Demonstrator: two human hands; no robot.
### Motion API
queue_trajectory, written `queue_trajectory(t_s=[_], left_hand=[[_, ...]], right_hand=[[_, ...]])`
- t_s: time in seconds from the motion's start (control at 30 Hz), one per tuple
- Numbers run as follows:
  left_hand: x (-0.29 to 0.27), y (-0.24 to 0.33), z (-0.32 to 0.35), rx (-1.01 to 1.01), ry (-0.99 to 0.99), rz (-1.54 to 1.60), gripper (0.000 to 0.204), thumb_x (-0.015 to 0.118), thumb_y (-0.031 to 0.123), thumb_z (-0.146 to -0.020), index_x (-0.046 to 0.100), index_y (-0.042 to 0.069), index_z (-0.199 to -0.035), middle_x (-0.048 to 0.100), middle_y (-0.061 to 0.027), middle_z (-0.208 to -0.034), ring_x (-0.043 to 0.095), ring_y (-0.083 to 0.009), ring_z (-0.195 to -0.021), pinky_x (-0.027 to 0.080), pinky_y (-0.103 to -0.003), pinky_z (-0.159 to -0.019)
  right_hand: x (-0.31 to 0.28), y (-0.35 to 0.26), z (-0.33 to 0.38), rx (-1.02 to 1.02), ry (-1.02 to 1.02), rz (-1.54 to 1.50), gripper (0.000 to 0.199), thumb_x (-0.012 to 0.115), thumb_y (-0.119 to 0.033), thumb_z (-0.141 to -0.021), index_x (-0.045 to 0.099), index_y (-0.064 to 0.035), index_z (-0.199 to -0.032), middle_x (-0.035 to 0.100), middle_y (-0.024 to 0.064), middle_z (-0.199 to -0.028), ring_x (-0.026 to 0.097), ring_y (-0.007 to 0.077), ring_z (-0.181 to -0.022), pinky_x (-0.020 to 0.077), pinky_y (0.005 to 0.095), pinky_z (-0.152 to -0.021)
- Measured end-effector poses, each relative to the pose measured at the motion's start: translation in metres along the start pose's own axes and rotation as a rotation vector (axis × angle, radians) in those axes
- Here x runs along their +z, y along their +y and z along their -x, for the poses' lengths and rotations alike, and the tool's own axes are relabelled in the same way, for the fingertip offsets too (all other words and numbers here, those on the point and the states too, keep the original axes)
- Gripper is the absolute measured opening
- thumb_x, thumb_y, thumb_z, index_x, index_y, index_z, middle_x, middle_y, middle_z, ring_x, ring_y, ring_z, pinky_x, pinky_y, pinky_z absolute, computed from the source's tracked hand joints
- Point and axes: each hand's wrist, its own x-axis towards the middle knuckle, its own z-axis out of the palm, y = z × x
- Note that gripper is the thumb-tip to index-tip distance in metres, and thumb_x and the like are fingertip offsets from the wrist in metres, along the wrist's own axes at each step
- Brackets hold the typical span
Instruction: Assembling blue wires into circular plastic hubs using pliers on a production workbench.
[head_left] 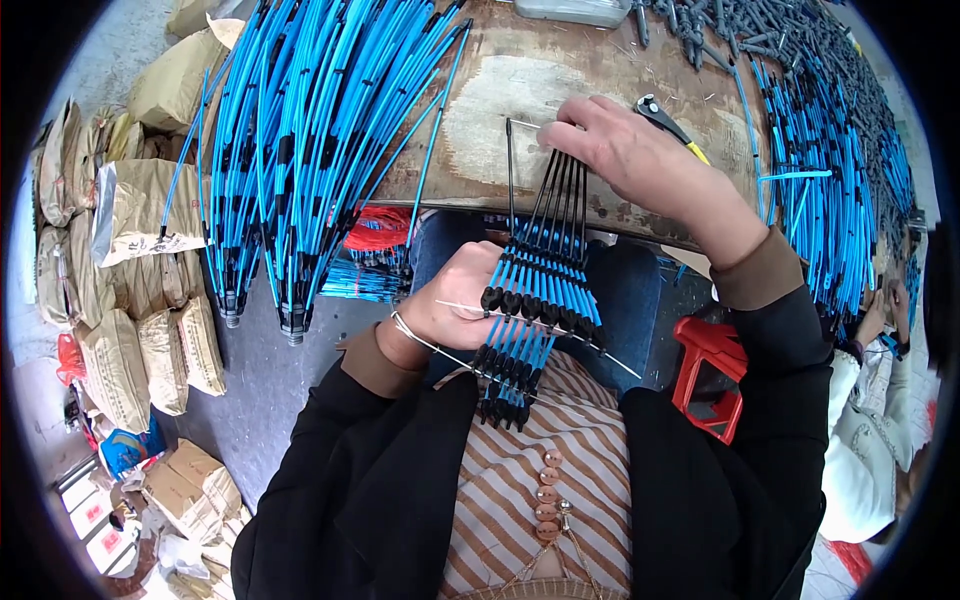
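Observation:
A row of blue-and-black jointed umbrella ribs [545,285] hangs before my body, side by side. My left hand [468,290] is wrapped round the left side of the row, its fingers partly hidden behind it. At the table edge my right hand [600,140] pinches the upper ends of the thin black rods, which converge under its fingers. One black rod [511,170] stands apart to the left, a thin pale wire running from its top toward my right fingers. Another thin pale wire [620,365] crosses the ribs lower down and sticks out to both sides.
Yellow-handled pliers [672,128] lie on the worn wooden table [500,80] beyond my right hand. Big bunches of blue ribs [320,130] overhang its left side; more ribs [815,220] and grey parts [790,40] are heaped right. A red stool [705,370] and a co-worker's sleeve [860,480] are rightward.

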Motion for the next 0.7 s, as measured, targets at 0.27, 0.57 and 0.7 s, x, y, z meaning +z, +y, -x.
queue_trajectory(t_s=[0.27, 0.57, 0.7], left_hand=[[-0.002, -0.006, 0.002, 0.003, 0.01, 0.08, 0.012, 0.063, 0.01, -0.078, 0.067, 0.002, -0.086, 0.069, -0.0067, -0.082, 0.063, -0.0231, -0.062, 0.048, -0.03, -0.06], [-0.007, 0.013, -0.012, 0.078, 0.02, 0.064, 0.009, 0.061, 0.009, -0.08, 0.067, 0.002, -0.082, 0.069, -0.0064, -0.081, 0.063, -0.0217, -0.062, 0.048, -0.029, -0.06], [-0.003, 0.012, -0.007, -0.007, -0.025, -0.027, 0.009, 0.061, 0.009, -0.08, 0.067, 0.002, -0.081, 0.07, -0.0062, -0.081, 0.063, -0.0211, -0.062, 0.048, -0.029, -0.059]], right_hand=[[0.007, -0.007, -0.005, -0.065, 0.026, 0.177, 0.058, 0.054, -0.002, -0.074, 0.045, -0.0256, -0.127, 0.045, 0.0053, -0.093, 0.047, 0.0192, -0.076, 0.0468, 0.0291, -0.074], [0.008, -0.007, -0.004, -0.075, 0.02, 0.209, 0.057, 0.056, -0.005, -0.073, 0.046, -0.0265, -0.125, 0.042, 0.0049, -0.091, 0.046, 0.0189, -0.078, 0.046, 0.0282, -0.073], [0.008, -0.008, 0.002, -0.069, 0.025, 0.213, 0.056, 0.056, -0.005, -0.073, 0.046, -0.0247, -0.124, 0.042, 0.0054, -0.091, 0.045, 0.0196, -0.079, 0.0455, 0.0289, -0.074]])
